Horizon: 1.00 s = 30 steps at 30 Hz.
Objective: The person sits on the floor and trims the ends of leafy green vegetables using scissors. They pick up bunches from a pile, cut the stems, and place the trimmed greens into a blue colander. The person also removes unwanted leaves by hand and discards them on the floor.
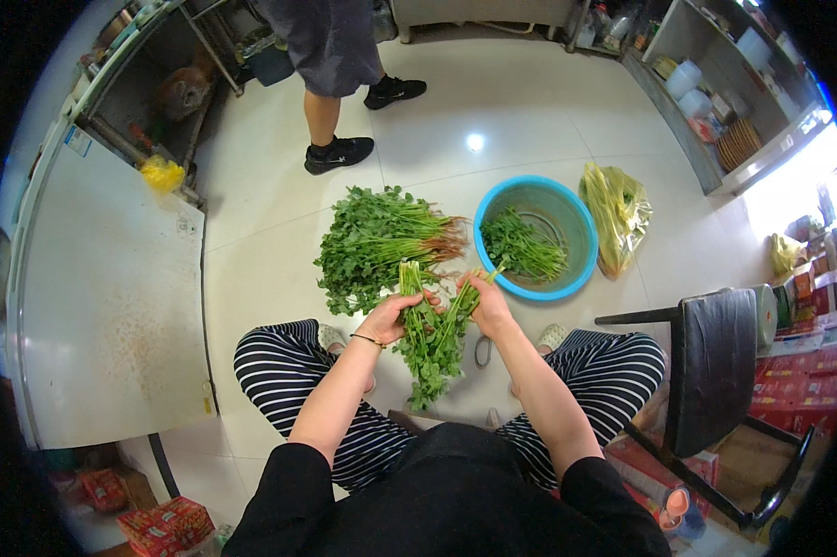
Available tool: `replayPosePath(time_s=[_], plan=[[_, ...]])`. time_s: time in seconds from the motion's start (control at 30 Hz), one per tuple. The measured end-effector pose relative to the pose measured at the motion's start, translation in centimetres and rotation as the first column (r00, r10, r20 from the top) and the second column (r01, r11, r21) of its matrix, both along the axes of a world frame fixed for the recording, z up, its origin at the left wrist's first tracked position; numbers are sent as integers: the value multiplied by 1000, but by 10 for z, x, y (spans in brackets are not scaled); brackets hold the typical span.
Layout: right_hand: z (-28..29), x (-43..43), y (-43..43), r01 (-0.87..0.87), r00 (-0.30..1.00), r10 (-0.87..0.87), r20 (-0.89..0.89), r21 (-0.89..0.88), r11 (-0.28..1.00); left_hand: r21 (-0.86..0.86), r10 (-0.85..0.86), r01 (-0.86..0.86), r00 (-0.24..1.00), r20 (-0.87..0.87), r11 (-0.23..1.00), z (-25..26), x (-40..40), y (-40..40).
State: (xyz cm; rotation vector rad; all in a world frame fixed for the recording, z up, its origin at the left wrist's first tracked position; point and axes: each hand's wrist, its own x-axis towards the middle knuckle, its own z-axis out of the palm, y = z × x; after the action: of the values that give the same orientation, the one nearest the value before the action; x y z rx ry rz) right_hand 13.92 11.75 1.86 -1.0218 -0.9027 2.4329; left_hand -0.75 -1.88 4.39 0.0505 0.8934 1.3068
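My left hand [389, 317] grips a bunch of leafy coriander [429, 362], its pale stem ends pointing away from me and its leaves hanging toward me. Closed around several more stems at the right of that bunch is my right hand [489, 303]. Just beyond my left hand, a large pile of coriander [363, 244] lies on the floor with its brown roots [450, 237] toward the right. A blue plastic basin [585, 271] stands beyond my right hand, with rootless-looking coriander [523, 247] inside. Below my right wrist, a metal loop handle [483, 352] shows on the floor, partly hidden.
A yellow plastic bag [613, 216] with greens leans beside the basin. Another person's legs [321, 104] stand beyond the pile. A white chest-like appliance [112, 299] borders the left, a black chair [712, 369] the right. Shelves [711, 90] stand at far right.
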Motion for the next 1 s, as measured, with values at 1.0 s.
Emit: replayPosePath(time_s=[1.0], plan=[[1,47,66,511,772,-627,-107,-483,712,-129,4,-19,993,-118,992,-8,-18,-7]])
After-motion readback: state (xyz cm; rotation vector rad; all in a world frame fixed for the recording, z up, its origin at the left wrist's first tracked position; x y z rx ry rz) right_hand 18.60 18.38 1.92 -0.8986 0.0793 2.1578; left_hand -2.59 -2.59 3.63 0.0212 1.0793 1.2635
